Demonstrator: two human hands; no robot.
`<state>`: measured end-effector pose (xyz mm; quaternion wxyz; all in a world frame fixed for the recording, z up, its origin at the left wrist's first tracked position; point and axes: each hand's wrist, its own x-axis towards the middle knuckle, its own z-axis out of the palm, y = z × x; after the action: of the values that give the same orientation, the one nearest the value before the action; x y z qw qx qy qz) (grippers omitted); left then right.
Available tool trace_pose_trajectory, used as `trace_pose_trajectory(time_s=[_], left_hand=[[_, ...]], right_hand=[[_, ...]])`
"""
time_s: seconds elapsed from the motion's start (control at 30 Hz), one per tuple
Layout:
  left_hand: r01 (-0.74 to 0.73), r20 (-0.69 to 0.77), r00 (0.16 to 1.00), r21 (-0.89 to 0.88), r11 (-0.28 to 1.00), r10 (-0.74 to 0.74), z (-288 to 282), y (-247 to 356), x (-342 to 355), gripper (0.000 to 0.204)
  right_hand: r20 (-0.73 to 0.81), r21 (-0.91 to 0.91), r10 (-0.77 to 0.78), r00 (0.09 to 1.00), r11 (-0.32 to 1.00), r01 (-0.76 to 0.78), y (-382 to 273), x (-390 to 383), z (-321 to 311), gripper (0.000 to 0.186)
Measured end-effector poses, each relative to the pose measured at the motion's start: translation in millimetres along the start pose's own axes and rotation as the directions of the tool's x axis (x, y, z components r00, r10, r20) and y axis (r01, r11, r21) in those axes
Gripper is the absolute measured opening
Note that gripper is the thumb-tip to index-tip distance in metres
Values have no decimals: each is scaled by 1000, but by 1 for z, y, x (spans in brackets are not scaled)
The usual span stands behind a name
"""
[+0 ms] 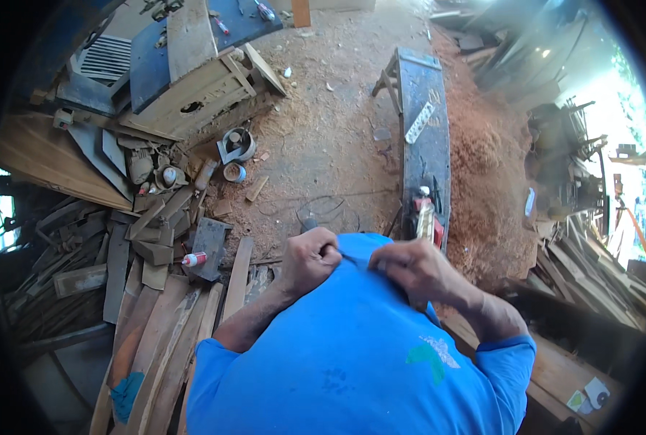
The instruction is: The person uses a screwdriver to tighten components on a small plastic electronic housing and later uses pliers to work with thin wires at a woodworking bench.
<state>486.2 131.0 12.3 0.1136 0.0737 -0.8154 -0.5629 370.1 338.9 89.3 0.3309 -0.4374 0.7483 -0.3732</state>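
Note:
In front of my blue shirt (337,348), both hands are raised close together. My left hand (310,259) is closed in a fist. A thin dark strip (352,259) sticks out of that fist and slants down toward my right hand (413,268). The right fingers are pinched at the strip's other end, slightly smeared by motion. What the strip is made of cannot be made out, and the part inside my fist is hidden.
A long narrow bench (423,94) bears a white perforated strip (419,122) and a red power tool (428,217). Sawdust (475,145) heaps along its right. Wooden boards (167,348) and scraps lie at left, near a red-and-white bottle (194,259). A wooden cabinet (192,105) stands at far left.

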Motion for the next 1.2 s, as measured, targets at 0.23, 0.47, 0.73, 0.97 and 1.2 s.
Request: trace_pose_trajectory(time_s=[0.23, 0.47, 0.73, 0.97, 1.2], left_hand=[[449, 387, 873, -403, 798, -296, 4, 19, 33, 21], [466, 372, 876, -819, 335, -308, 29, 27, 91, 25], [383, 390, 908, -629, 676, -151, 13, 33, 91, 18], [514, 567, 801, -484, 708, -194, 0, 25, 88, 16], [246, 587, 805, -193, 950, -89, 0, 35, 86, 12]], right_hand=[[-453, 656, 494, 743, 749, -98, 8, 38, 0, 21], [-683, 707, 470, 559, 617, 345, 2, 71, 44, 12], [-692, 552, 473, 545, 834, -23, 9, 48, 54, 12], [-720, -105, 61, 692, 975, -196, -17, 25, 18, 22], [-616, -274, -121, 778, 959, -68, -1, 14, 21, 15]])
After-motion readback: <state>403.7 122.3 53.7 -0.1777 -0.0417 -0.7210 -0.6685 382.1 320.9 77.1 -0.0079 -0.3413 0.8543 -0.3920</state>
